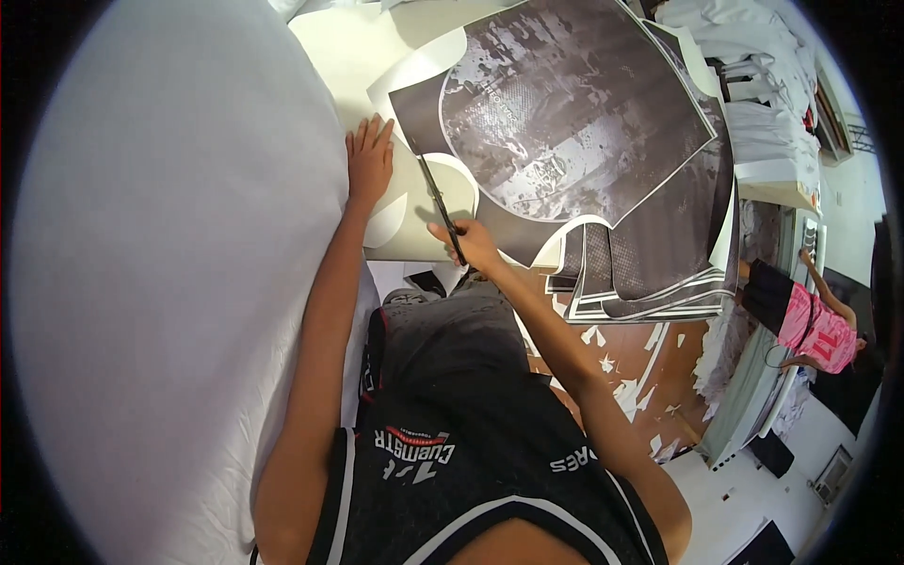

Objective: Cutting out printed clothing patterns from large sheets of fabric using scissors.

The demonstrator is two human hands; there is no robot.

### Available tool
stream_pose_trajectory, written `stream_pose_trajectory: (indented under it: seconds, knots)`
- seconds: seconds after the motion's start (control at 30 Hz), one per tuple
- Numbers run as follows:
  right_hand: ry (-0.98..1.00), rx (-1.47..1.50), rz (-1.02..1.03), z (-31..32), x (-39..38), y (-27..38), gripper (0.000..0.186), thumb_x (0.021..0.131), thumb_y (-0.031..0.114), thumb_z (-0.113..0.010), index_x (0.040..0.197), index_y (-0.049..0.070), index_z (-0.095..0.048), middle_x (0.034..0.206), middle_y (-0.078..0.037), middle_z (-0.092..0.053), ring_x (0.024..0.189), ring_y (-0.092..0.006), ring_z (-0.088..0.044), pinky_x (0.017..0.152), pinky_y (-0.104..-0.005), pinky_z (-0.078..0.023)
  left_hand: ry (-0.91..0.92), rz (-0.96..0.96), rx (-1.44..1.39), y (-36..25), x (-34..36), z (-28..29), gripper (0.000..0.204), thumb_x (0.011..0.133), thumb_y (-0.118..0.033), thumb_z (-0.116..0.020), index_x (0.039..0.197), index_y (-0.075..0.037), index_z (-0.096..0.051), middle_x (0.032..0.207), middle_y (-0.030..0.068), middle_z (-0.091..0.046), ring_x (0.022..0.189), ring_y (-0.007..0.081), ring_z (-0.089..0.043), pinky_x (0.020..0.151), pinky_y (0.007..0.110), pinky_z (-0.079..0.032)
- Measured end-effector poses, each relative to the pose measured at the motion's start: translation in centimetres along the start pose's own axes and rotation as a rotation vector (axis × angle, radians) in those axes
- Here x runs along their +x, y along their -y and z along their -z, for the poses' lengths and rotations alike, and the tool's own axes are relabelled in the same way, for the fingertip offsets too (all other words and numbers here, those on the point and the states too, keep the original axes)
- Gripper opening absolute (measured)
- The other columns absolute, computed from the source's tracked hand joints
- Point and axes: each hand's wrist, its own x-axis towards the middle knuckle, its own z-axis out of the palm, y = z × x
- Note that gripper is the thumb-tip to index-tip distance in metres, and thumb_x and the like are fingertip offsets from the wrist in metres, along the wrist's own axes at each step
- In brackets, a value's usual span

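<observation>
My right hand (pixel 473 245) is closed around the handles of black scissors (pixel 437 192). Their blades point up and away, the tips at the left edge of a dark grey printed sheet (pixel 422 115) with a white border. Whether the blades are apart or together is hard to see. To the left, my left hand (pixel 370 165) lies flat with its fingers stretched out, the fingertips beside the sheet's white edge on the cream surface (pixel 391 235). On top sits a dark piece with a pale splatter pattern (pixel 565 104), curved along its left side. White curved edges show around the sheets.
A large white covered bulk (pixel 188 264) rises along my left. White scraps (pixel 645 395) litter the brown floor below right. Several dark printed pieces (pixel 650 292) hang over the right edge. Further right, a person in a pink top (pixel 817 330) stands by a long machine or table (pixel 753 377).
</observation>
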Motion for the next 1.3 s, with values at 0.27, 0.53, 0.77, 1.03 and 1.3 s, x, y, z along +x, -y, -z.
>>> stream_pose_trajectory:
  seconds: [0.27, 0.53, 0.77, 1.03, 1.3]
  knots:
    - [-0.056, 0.075, 0.037, -2.8, 2.8, 0.9, 0.059, 0.078, 0.058, -0.076, 0.061, 0.006, -0.055, 0.05, 0.0, -0.05, 0.04, -0.0092, -0.049, 0.039, -0.0261, -0.038, -0.007, 0.01, -0.096, 0.6, 0.0, -0.1, 0.043, 0.099, -0.018, -0.049, 0.142, -0.016, -0.049, 0.151, 0.011, -0.041, 0.142, 0.0342, -0.031, 0.117, 0.057, -0.018]
    - [-0.111, 0.078, 0.078, -2.6, 2.9, 1.1, 0.052, 0.078, 0.046, -0.082, 0.055, 0.009, -0.053, 0.045, 0.001, -0.048, 0.036, -0.0091, -0.046, 0.037, -0.0261, -0.036, 0.02, 0.89, -0.634, -3.3, 1.0, 1.1, 0.025, 0.091, -0.019, -0.065, 0.102, 0.003, -0.069, 0.092, 0.0155, -0.071, 0.081, 0.0263, -0.069, 0.07, 0.039, -0.053]
    - [-0.073, 0.049, 0.05, -1.4, 2.6, 1.2, 0.048, 0.079, 0.044, -0.082, 0.062, 0.008, -0.054, 0.05, 0.001, -0.05, 0.04, -0.0078, -0.046, 0.039, -0.0237, -0.037, 0.129, 1.075, -0.964, -4.8, 2.9, 0.8, 0.021, 0.088, -0.016, -0.071, 0.086, 0.004, -0.07, 0.063, 0.0075, -0.065, 0.042, 0.0127, -0.059, 0.039, 0.025, -0.042]
    - [-0.07, -0.016, 0.082, 0.9, 2.9, 2.2, 0.053, 0.078, 0.046, -0.082, 0.057, 0.006, -0.055, 0.048, 0.0, -0.05, 0.041, -0.0104, -0.049, 0.042, -0.0288, -0.038, 0.103, 1.051, -0.927, -5.8, 4.2, 0.0, 0.017, 0.09, -0.013, -0.067, 0.086, 0.004, -0.067, 0.065, 0.0074, -0.065, 0.05, 0.0133, -0.062, 0.044, 0.027, -0.048]
    - [-0.022, -0.029, 0.075, 1.5, 5.7, 4.3, 0.052, 0.077, 0.047, -0.082, 0.061, 0.006, -0.056, 0.049, -0.001, -0.05, 0.042, -0.0105, -0.051, 0.042, -0.0282, -0.04, 0.174, 1.06, -1.002, -4.4, 4.1, -0.2, 0.017, 0.092, -0.014, -0.066, 0.086, 0.002, -0.067, 0.069, 0.0063, -0.065, 0.054, 0.0129, -0.062, 0.048, 0.026, -0.048]
